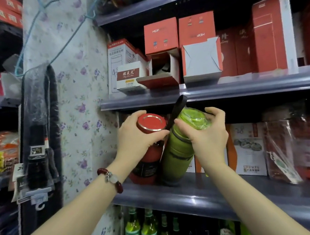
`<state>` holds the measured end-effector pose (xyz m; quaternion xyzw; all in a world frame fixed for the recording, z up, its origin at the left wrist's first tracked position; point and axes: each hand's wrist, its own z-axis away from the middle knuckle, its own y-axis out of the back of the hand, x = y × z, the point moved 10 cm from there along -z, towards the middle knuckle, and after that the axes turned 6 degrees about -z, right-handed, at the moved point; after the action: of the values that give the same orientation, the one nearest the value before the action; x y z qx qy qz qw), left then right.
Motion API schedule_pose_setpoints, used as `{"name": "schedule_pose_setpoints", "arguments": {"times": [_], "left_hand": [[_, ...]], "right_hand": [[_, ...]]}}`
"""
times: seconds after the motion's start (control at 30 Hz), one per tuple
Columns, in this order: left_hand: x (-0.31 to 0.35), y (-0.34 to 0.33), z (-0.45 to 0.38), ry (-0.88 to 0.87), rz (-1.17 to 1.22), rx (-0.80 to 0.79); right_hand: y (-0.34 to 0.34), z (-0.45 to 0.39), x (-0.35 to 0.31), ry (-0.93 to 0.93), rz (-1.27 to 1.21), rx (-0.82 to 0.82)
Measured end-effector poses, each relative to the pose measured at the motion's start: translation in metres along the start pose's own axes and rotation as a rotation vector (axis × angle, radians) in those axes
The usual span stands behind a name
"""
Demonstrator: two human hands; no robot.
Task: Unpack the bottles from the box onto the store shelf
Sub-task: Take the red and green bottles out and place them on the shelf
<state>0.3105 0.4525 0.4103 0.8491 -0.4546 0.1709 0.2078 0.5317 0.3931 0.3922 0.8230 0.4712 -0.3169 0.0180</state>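
A red flask bottle (146, 165) with a red metal-rimmed lid leans on the grey middle shelf (224, 192) at its left end. My left hand (133, 140) grips it just under the lid. Beside it on the right stands a green flask bottle (177, 157), tilted, with a plastic-wrapped green lid and a black strap sticking up. My right hand (207, 135) is closed around its neck and lid. The two bottles touch each other. No box of bottles is in view.
Red and white cartons (199, 56) fill the shelf above. Boxed goods (248, 150) and plastic-wrapped red jugs (295, 145) stand to the right on the middle shelf. Green glass bottles (148, 231) stand below. A floral-papered pillar (79, 86) borders the left, with hanging packaged goods.
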Motion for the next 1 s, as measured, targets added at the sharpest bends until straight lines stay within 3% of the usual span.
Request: {"name": "schedule_pose_setpoints", "arguments": {"times": [0.27, 0.43, 0.67, 0.87, 1.0], "left_hand": [[-0.053, -0.014, -0.023, 0.238, 0.181, -0.009], [-0.076, -0.023, -0.036, 0.321, 0.227, -0.035], [-0.084, -0.045, -0.036, 0.300, 0.290, -0.209], [-0.100, -0.069, -0.011, 0.239, 0.350, -0.449], [-0.126, -0.068, 0.005, 0.276, 0.349, -0.459]], "right_hand": [[-0.028, -0.026, 0.011, -0.034, 0.034, -0.137], [-0.063, -0.028, 0.021, -0.086, -0.004, -0.312], [-0.082, -0.022, 0.060, -0.186, -0.029, -0.309], [-0.079, 0.010, 0.106, -0.296, -0.035, -0.385], [-0.080, 0.020, 0.136, -0.406, 0.022, -0.435]]}}
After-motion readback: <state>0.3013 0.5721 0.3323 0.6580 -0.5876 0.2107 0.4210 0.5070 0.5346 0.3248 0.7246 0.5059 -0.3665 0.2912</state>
